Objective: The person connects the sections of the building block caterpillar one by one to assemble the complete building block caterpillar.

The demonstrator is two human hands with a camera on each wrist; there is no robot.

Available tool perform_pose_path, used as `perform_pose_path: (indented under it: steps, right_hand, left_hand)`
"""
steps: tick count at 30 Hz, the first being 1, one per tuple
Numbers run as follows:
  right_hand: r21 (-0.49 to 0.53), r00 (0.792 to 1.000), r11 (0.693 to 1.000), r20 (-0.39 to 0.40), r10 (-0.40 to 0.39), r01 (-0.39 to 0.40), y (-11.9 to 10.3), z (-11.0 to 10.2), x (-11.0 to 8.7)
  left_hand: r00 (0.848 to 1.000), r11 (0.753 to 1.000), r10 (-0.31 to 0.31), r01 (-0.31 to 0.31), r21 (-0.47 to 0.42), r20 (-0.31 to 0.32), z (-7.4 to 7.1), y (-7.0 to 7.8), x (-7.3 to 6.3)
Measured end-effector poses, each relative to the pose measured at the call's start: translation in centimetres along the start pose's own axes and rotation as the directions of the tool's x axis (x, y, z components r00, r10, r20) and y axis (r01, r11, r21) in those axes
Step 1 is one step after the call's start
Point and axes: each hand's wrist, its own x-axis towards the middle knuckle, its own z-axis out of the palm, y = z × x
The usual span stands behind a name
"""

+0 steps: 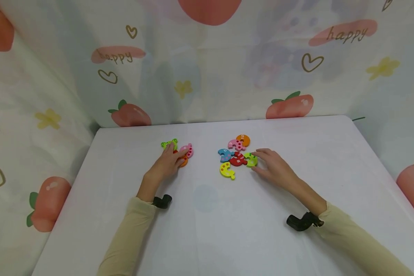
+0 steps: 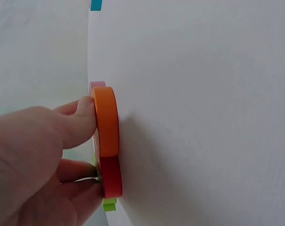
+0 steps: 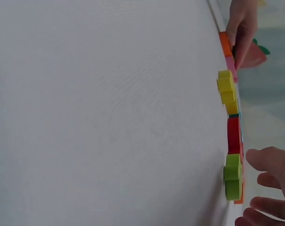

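Note:
My left hand lies over a small cluster of flat puzzle pieces: a green one, a pink one, an orange one and a red one. Its fingers and thumb touch the tops of the pieces, and part of the red one is covered. To the right is a second cluster, with a green piece next to a red piece marked 8. My right hand hovers at the green piece's right side, its fingers spread and holding nothing.
Around that red piece lie a blue piece, a yellow piece, a pink piece and an orange piece. The white tabletop ends at a patterned curtain. A black wrist camera sits on the right wrist.

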Motion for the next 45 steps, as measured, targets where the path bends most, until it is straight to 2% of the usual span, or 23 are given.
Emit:
perform_pose_path:
  steps: [6,14,20,27,34,39,45]
  right_hand:
    - [-0.042,0.999,0.998,0.026,0.040,-0.038,-0.1,1.0,1.2]
    - [-0.049,0.998,0.997,-0.015,0.056,-0.056,-0.1,1.4,1.6]
    - [-0.011,0.995,0.995,-0.025,0.100,-0.100,0.2,0.9,1.3]
    - [0.070,0.994,0.997,-0.108,0.020,-0.013,0.0,0.4,1.5]
    - [0.130,0.986,0.987,-0.146,-0.076,0.095,-2.4,0.8,3.3]
    - [0.170,0.982,0.969,-0.090,-0.165,0.178,-5.4,1.5,5.6]
    - [0.205,0.970,0.956,0.075,-0.231,0.212,-8.6,3.3,9.5]
  left_hand:
    - [0.997,0.997,-0.071,0.069,-0.034,-0.044,0.4,0.9,0.0]
    - [0.984,0.991,-0.126,0.121,-0.052,-0.127,0.8,2.3,0.1]
    - [0.977,0.982,-0.171,0.158,-0.106,-0.129,1.0,2.5,0.1]
    - [0.967,0.962,-0.224,0.199,-0.187,-0.122,1.1,2.3,-0.2]
    - [0.969,0.965,-0.209,0.183,-0.188,-0.129,1.4,1.8,-0.1]
    - [0.971,0.965,-0.199,0.170,-0.200,-0.134,1.5,1.7,0.0]
    - [0.970,0.964,-0.209,0.181,-0.197,-0.128,1.6,1.8,-0.1]
